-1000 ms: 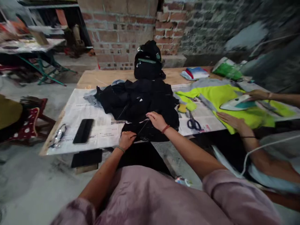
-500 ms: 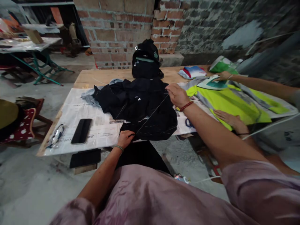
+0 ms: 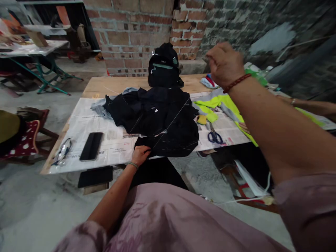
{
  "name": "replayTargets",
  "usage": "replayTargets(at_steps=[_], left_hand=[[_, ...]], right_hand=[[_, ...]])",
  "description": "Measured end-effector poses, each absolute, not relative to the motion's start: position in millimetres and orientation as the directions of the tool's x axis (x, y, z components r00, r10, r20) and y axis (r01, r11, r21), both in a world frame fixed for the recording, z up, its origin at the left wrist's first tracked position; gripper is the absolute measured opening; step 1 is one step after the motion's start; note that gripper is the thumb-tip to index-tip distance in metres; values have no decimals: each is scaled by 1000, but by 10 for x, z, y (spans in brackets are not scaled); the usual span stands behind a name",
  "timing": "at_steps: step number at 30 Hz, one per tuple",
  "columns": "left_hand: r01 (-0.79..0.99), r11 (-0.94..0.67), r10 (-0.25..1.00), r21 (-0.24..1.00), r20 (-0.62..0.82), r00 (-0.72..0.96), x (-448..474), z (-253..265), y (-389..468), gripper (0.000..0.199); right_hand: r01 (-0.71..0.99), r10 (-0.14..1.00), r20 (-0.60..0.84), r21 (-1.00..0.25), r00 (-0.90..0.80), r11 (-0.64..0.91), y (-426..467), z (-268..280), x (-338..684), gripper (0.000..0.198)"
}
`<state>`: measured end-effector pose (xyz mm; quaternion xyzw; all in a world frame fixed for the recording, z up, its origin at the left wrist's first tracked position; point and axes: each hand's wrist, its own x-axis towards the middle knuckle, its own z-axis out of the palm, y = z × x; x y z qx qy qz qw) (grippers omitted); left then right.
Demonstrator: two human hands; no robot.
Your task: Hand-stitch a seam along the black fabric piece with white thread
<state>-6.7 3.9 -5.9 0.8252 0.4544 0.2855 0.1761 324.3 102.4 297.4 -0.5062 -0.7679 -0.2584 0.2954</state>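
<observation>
A black garment (image 3: 170, 122) with pale stitch lines lies spread over the newspaper at the table's front edge. My left hand (image 3: 141, 154) pinches its near edge between thumb and fingers. From the cloth close to that hand a thin pale thread (image 3: 172, 124) runs taut, up and to the right. My right hand (image 3: 225, 64), wearing a red braided bracelet, is raised high above the table with its fingers pinched together. The thread points towards these fingers, but its far end is lost against the background; any needle is too small to see.
Blue-handled scissors (image 3: 214, 136) lie right of the garment, beside a yellow-green vest (image 3: 231, 108) under a co-worker's hands. A phone (image 3: 91, 146) and glasses (image 3: 63, 152) lie at left. A black backpack (image 3: 164, 71) stands behind.
My right hand has swung up and to the right, away from the garment. My left hand stays on the cloth. The co-worker's iron is now hidden behind my arm, and the scissors show fully.
</observation>
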Motion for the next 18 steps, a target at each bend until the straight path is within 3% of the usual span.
replayTargets(at_steps=[5, 10, 13, 18], left_hand=[[638, -540, 841, 548, 322, 435, -68, -62, 44, 12], [644, -534, 845, 548, 322, 427, -70, -70, 41, 12], [648, -527, 850, 549, 323, 417, -63, -51, 26, 12], [662, -542, 839, 518, 282, 466, -32, 24, 5, 17]], right_hand=[[898, 752, 625, -182, -209, 401, 978, 2554, 3004, 25], [855, 851, 433, -277, -296, 438, 496, 1217, 2591, 20], [853, 916, 320, -379, -242, 358, 123, 470, 2383, 26], [918, 953, 258, -316, -161, 241, -179, -80, 2327, 30]])
